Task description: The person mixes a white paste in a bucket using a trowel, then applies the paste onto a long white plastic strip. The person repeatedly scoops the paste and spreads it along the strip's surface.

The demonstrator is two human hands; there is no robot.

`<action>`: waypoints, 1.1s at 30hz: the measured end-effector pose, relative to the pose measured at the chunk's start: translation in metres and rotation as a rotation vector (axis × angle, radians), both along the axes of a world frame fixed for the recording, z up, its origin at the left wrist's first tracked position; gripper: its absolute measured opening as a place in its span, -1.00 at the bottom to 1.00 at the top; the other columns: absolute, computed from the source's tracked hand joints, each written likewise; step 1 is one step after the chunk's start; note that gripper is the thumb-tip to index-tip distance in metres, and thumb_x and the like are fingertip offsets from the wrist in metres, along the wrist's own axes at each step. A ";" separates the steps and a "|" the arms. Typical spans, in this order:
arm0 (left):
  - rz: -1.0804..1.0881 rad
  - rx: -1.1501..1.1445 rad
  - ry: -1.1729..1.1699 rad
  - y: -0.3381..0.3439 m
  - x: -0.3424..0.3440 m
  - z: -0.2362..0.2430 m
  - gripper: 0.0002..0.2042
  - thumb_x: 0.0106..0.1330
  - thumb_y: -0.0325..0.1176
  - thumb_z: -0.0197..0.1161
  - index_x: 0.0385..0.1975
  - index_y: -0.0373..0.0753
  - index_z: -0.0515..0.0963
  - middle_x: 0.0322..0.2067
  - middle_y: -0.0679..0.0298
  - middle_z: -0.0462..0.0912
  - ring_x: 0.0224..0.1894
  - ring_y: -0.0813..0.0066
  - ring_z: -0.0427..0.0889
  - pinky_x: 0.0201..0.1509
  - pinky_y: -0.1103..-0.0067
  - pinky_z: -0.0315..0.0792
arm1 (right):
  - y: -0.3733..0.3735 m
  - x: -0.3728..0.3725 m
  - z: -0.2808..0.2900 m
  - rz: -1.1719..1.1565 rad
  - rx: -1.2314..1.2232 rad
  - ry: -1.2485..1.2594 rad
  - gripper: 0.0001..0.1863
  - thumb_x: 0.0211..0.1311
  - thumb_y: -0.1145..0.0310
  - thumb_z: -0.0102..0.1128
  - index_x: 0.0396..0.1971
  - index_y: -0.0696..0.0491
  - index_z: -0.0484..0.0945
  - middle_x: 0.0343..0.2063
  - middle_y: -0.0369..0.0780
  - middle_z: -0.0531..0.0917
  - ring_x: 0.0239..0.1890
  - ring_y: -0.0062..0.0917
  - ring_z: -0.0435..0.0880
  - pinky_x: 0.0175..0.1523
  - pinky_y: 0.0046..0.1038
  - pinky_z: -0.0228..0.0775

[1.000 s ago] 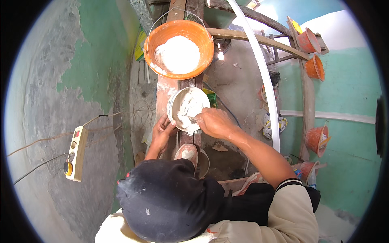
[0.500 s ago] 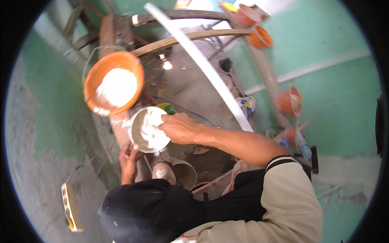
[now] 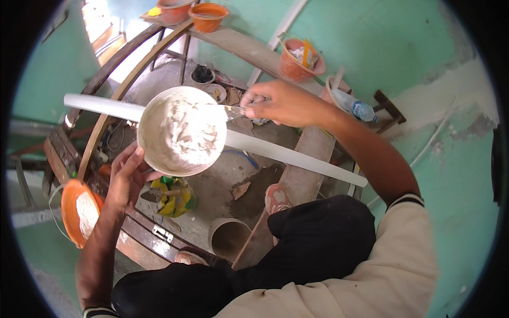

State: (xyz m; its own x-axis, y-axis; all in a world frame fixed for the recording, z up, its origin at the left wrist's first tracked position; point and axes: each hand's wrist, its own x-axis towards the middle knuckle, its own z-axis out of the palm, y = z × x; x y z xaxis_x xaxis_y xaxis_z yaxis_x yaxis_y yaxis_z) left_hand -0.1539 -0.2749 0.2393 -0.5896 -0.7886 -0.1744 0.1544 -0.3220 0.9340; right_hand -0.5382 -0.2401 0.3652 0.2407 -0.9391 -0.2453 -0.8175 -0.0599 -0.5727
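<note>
A round white tub (image 3: 150,139) sits in the person's left hand (image 3: 127,172), thumb pressed to its near side and fingers reaching underneath. From here I can see right down into it: thick white paste (image 3: 188,130), rough and folded on top, spreads over the inside. The right hand (image 3: 289,103) is closed around a flat tool (image 3: 234,113), whose blade points left to the tub's rim; the handle is mostly hidden by the fingers.

Behind the tub, a long white strip (image 3: 297,159) runs past both hands, passing below the right one. Toward the body from the left hand and a little right are a yellow and green bag (image 3: 183,200) and a trowel (image 3: 151,195) lying against it; farther that way stands a pale pail (image 3: 229,236). To the left of the left forearm is an orange bucket (image 3: 69,212) with white powder (image 3: 86,214) inside.

Beyond the right hand I notice a reddish bucket (image 3: 294,69) with a yellow-handled tool in it, and to that hand's right a clear bottle (image 3: 362,110). Well past both hands stands an orange basin (image 3: 208,21), near the green wall (image 3: 424,53).
</note>
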 end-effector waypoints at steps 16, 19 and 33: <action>-0.349 0.399 -0.170 0.036 -0.478 -0.152 -0.51 0.58 -0.15 0.09 0.30 -0.43 0.41 0.05 0.06 0.65 -0.02 0.20 0.75 0.04 0.33 0.73 | 0.229 -0.312 -0.190 -1.041 -0.091 -0.210 -0.69 0.35 0.24 0.33 -0.05 0.12 0.67 -0.26 -0.05 0.78 -0.17 -0.31 0.80 -0.02 -0.32 0.57; -0.369 0.423 -0.189 0.048 -0.530 -0.170 -0.51 0.56 -0.16 0.10 0.29 -0.43 0.43 0.04 0.09 0.64 -0.03 0.22 0.75 0.05 0.32 0.72 | 0.233 -0.351 -0.205 -1.125 0.002 -0.181 -0.70 0.36 0.24 0.32 -0.05 0.11 0.68 -0.25 -0.05 0.79 -0.17 -0.28 0.80 -0.02 -0.31 0.57; -0.480 0.106 -0.399 0.029 -0.595 -0.176 -0.44 0.48 -0.15 0.29 0.41 -0.25 0.47 0.11 0.18 0.67 0.07 0.47 0.66 -0.01 0.52 0.67 | 0.185 -0.387 -0.217 -0.683 0.200 0.574 -0.78 0.33 0.23 0.23 -0.26 0.06 0.71 -0.31 -0.09 0.72 -0.22 -0.14 0.76 -0.09 -0.11 0.60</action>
